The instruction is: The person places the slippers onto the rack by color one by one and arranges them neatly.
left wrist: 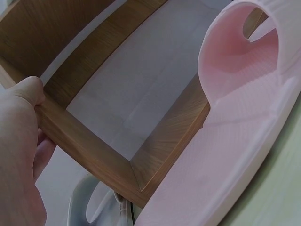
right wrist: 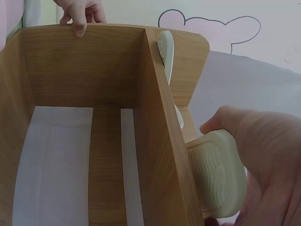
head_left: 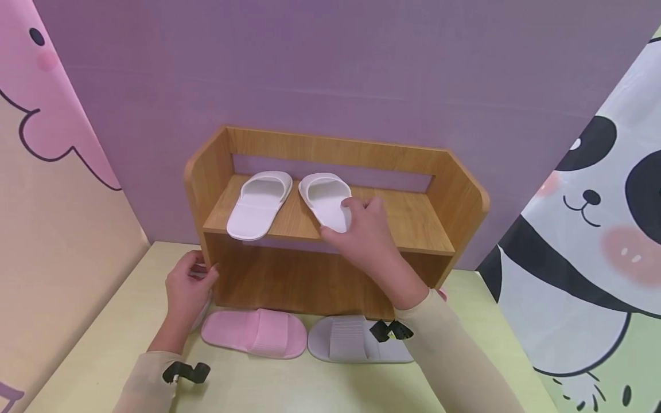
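Observation:
A small wooden shoe rack (head_left: pixel 330 146) stands on the table, with two white slippers on its upper shelf. The left slipper (head_left: pixel 254 215) lies with its toe toward the back. On the other slipper (head_left: pixel 326 198), to its right, my right hand (head_left: pixel 364 232) pinches the heel end between thumb and fingers. In the right wrist view that slipper's patterned sole (right wrist: pixel 214 174) juts past the shelf edge. My left hand (head_left: pixel 188 289) grips the front edge of the rack's left side panel; its thumb (left wrist: pixel 30 89) lies on the inner side and the fingers curl outside.
In front of the rack lie a pink slipper (head_left: pixel 253 332) and a grey slipper pair (head_left: pixel 348 338), partly under my right forearm. A pale slipper (left wrist: pixel 77 202) shows beside the left panel, and a bit of pink (head_left: pixel 442 294) by the right one. A purple wall (head_left: pixel 330 69) rises behind.

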Demonstrator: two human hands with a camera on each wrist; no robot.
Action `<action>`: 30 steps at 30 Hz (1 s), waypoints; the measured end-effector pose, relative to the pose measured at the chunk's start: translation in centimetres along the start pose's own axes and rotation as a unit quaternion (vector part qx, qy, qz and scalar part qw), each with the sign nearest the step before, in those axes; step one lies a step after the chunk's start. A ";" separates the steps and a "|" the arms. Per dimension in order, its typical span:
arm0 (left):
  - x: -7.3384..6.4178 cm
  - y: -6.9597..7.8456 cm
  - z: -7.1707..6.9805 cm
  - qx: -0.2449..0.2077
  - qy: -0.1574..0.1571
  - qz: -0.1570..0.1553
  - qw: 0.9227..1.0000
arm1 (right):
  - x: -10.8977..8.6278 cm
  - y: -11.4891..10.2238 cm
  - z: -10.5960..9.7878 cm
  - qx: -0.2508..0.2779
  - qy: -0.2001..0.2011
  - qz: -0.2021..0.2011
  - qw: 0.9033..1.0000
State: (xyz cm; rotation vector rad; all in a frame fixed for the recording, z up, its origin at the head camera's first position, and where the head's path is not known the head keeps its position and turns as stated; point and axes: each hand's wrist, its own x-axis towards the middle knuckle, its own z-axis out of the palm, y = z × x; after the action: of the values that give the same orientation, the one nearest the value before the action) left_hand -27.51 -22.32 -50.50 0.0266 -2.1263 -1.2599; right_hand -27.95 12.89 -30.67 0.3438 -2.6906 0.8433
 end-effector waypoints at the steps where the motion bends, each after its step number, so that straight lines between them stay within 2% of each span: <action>1: 0.0 0.0 0.0 -0.002 0.001 0.001 1.000 | 0.2 -0.1 0.1 -0.005 -0.002 0.005 1.000; 11: 0.0 -0.4 0.0 -0.019 0.008 0.023 1.000 | 1.8 -1.1 1.2 -0.034 -0.016 0.036 0.999; 19: 0.0 -0.4 -0.1 -0.013 0.005 0.006 1.000 | 2.3 -2.0 2.1 -0.056 -0.023 0.053 0.997; 24: 0.0 -0.4 0.0 0.003 0.001 0.001 1.000 | 2.1 -2.0 2.3 -0.057 -0.034 0.040 0.997; 30: 0.0 -0.6 0.0 -0.006 0.007 0.010 1.000 | 1.8 -1.9 2.1 -0.063 -0.053 0.015 0.996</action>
State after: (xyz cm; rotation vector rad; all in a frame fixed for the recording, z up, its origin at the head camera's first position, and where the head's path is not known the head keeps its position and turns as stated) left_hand -27.72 -22.61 -50.95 0.0085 -2.1031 -1.2569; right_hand -29.45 9.89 -30.72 0.3289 -2.8382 0.6768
